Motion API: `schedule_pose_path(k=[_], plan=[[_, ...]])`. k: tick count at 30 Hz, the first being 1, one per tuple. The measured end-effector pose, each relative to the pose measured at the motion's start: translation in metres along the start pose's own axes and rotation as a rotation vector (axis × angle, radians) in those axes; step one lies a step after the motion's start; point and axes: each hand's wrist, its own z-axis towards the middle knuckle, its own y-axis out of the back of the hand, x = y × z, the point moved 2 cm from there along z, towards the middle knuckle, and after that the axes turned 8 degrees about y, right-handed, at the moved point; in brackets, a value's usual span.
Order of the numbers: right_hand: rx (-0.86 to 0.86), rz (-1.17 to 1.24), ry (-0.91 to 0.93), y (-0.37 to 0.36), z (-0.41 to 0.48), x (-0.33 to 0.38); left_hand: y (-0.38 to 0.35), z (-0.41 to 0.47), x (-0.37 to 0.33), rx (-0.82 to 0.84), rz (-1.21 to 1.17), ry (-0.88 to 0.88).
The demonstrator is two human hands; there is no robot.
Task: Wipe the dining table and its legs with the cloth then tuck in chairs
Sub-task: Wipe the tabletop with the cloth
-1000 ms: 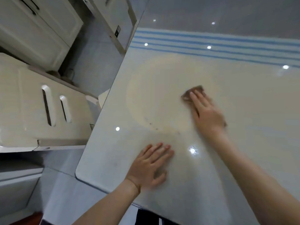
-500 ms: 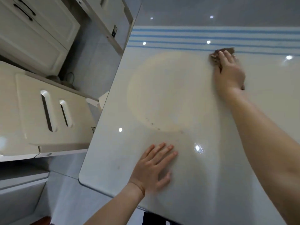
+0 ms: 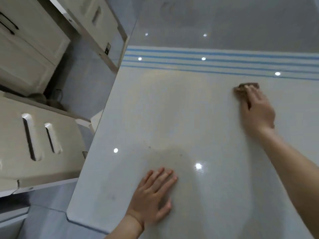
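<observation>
Right hand (image 3: 257,111), fingers straight, presses the small brown cloth (image 3: 255,85) onto the glossy white tabletop (image 3: 155,109), cloth peeking past the fingertips; left hand (image 3: 153,197) flat, fingers spread, holding nothing.

A home dining area by a kitchen: a glossy table (image 3: 155,118), a cream slotted-back chair (image 3: 39,144) beside it, panelled cream cabinets (image 3: 31,49) with dark handles, a tiled floor (image 3: 77,87).

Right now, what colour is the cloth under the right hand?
The cloth is brown; head view shows it.
</observation>
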Motion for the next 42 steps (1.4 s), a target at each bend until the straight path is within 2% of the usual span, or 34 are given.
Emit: schedule_pose_path(k=[2,4,7,10,13,15,17,20,22,24,25,28,30,32,35,37,40,42], plan=[[-0.007,-0.012,-0.075,-0.024,0.037,0.034,0.002,0.000,-0.001,-0.004,-0.009,0.008],[0.071,0.030,0.013,-0.055,0.060,0.091,0.001,0.000,0.000,0.001,-0.009,0.011],[0.179,0.111,0.329,-0.102,0.052,0.197,0.002,0.000,0.000,0.026,0.013,-0.005],[0.323,0.165,0.744,-0.138,-0.001,0.284,0.003,0.000,-0.002,0.041,0.053,0.008],[0.417,0.194,1.120,-0.146,-0.038,0.300,0.001,-0.001,0.000,0.033,0.050,-0.001],[0.453,0.220,1.227,-0.141,-0.022,0.282,0.000,-0.002,0.001,0.023,0.031,-0.001],[0.394,0.230,1.093,-0.140,0.020,0.258,-0.002,-0.002,0.002,0.004,0.017,0.002],[0.246,0.195,0.652,-0.132,0.090,0.223,-0.006,-0.003,0.003,-0.019,0.028,-0.005],[0.200,0.148,0.458,-0.132,0.104,0.228,-0.006,-0.001,0.003,-0.038,0.006,-0.005],[0.226,0.122,0.456,-0.137,0.089,0.256,-0.006,0.000,0.003,-0.037,-0.002,-0.004],[0.268,0.131,0.538,-0.141,0.073,0.272,-0.007,-0.001,0.003,-0.023,0.011,-0.005],[0.345,0.184,0.972,-0.142,0.003,0.285,-0.006,0.000,0.003,0.008,0.048,-0.016],[0.430,0.197,1.092,-0.126,-0.022,0.253,-0.005,0.001,0.002,-0.011,0.049,-0.001],[0.392,0.233,0.966,-0.105,-0.007,0.206,-0.004,0.001,0.000,-0.034,0.031,0.011],[0.169,0.148,0.517,-0.068,0.039,0.119,-0.003,0.000,0.000,-0.030,0.030,0.012],[0.073,0.081,0.280,-0.049,0.041,0.082,-0.003,0.001,0.000,-0.028,0.049,0.008],[0.048,0.049,0.193,-0.046,-0.013,0.087,-0.002,0.001,-0.001,-0.018,0.049,0.023],[0.100,0.091,0.319,-0.046,-0.075,0.104,-0.002,0.000,0.000,-0.003,0.058,0.023]])
